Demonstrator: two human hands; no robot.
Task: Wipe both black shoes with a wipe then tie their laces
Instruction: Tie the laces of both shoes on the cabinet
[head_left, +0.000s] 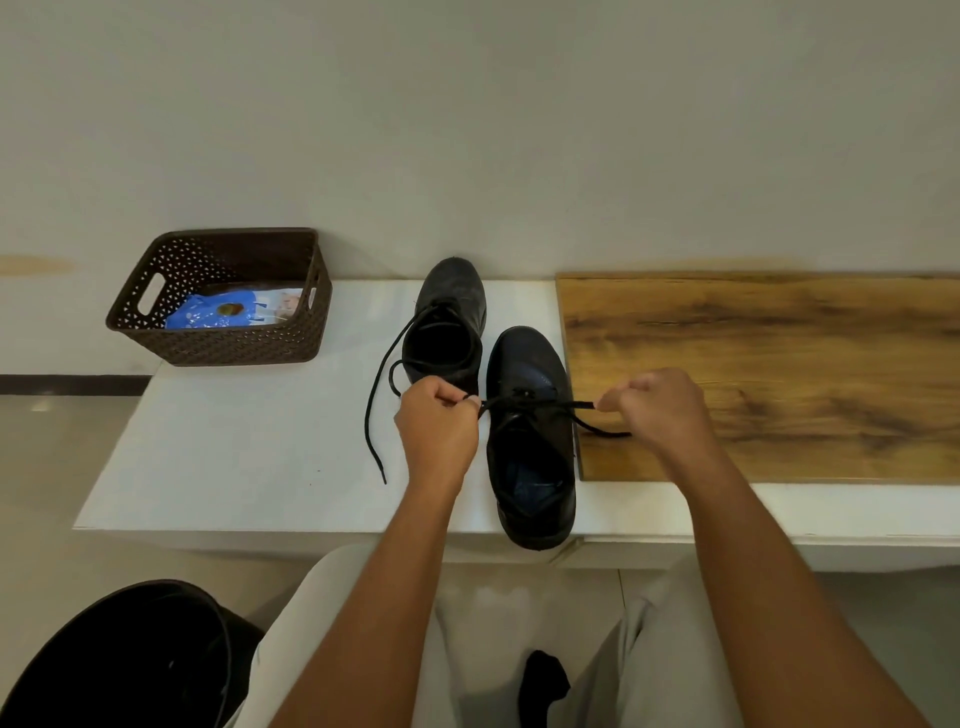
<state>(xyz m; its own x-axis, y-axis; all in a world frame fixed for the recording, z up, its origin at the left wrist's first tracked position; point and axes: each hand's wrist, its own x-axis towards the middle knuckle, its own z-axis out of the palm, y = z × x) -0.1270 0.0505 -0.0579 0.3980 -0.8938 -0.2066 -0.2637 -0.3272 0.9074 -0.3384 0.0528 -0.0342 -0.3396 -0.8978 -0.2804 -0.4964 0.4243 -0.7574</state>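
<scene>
Two hands are working the near shoe (531, 436) now, and they are pulling its lace (530, 404) out sideways in opposite directions. Left hand (436, 421) is pinching one strand between thumb and curled fingers just beside the shoe's left flank; right hand (665, 410) is gripping the other strand in a closed fist over the wooden board (779, 364), with the loose tail trailing onto the wood. That level, opposed pull looks like a knot being cinched down over the tongue, I'd say, which is why both fists are sitting level with the eyelets.

That shoe is standing at the bench's (234, 457) front edge, heel slightly overhanging, toe pointing to the wall, probably to keep the laces within easy reach. Far shoe (449, 322) is waiting just behind and to the left, near the back edge, its lace (376, 405) lying slack in a long loop across the white top, not yet tied. Over at the back-left corner, the brown basket (156, 283) is holding a blue packet (218, 312), possibly the wipes, parked well apart from the action.
</scene>
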